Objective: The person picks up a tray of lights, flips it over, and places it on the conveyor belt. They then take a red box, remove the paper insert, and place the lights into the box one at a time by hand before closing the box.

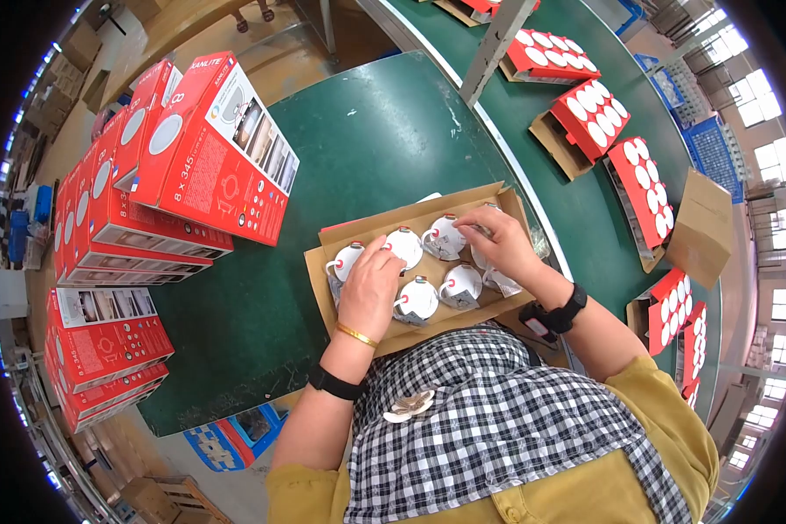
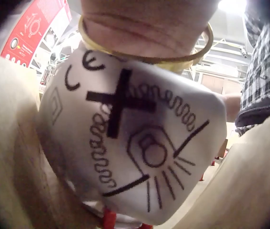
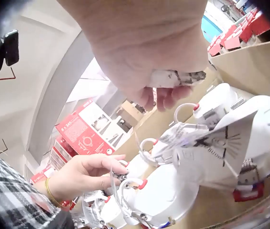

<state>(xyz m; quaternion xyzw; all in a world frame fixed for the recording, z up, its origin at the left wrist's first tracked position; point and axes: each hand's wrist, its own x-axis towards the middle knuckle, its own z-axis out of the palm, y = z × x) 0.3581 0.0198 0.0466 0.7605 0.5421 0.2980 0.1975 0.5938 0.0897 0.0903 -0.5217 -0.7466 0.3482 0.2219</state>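
Note:
An open cardboard box holds several round white downlights with looped white cables, metal spring clips and printed labels. My left hand reaches over its left side; in the right wrist view its thumb and forefinger pinch a small metal spring clip on a downlight. Above the right side is my right hand, fingers bent, thumb near forefinger. A small white piece with a dark end sits between its palm and curled fingers. A printed white label fills much of the left wrist view.
Red printed cartons stand stacked on the left of the green table. Beyond a metal rail and post, a green conveyor carries several open red boxes of white lights. A brown cardboard flap sticks up at its edge.

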